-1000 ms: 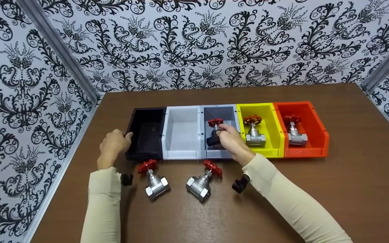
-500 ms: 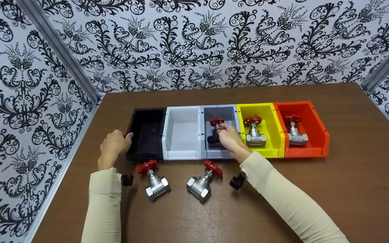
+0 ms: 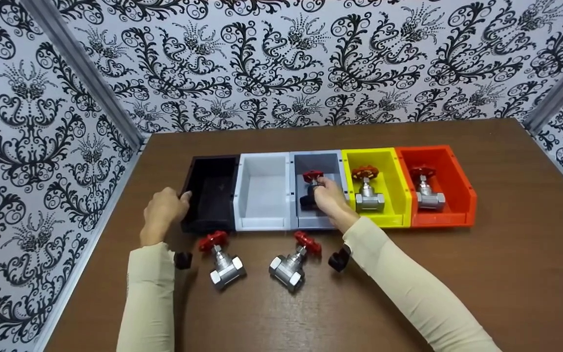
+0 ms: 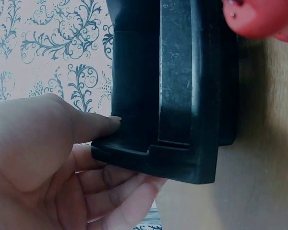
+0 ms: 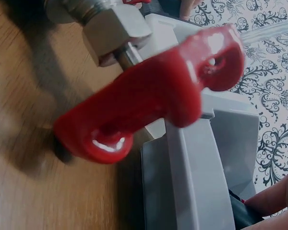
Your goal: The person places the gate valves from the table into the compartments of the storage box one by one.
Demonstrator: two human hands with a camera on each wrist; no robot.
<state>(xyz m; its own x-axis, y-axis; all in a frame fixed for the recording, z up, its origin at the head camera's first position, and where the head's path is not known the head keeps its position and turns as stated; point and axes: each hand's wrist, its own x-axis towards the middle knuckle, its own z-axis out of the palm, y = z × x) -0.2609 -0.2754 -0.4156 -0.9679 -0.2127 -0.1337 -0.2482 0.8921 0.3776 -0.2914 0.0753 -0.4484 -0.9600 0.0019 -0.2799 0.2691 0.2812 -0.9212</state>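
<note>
White wall panels with black scrollwork stand behind a brown wood-grain table. Nearer the table's back edge than the two loose valves runs a row of five joined plastic bins. From the table's left edge rightward they are a black bin, a white bin, a grey bin, a yellow bin and an orange-red bin.

The left hand grips the black bin's outer side wall, thumb inside and fingers beneath. The right hand reaches over the grey bin's front lip and holds a black-bodied valve with a red handwheel inside that bin; whether the valve touches the bin floor cannot be told.

Four silver T-shaped metal valves with red wheels lie about: one in the yellow bin, one in the orange-red bin, and a left loose valve and a right loose valve on the table before the row, their wheels splayed apart.

The held piece looks stiff, hardy and probably heavy for its size, though its body's material is unclear. The body or the neck below the wheel seems the surest hold; the wheel might turn under the fingers, and the silver pieces' smooth faces could slip.
</note>
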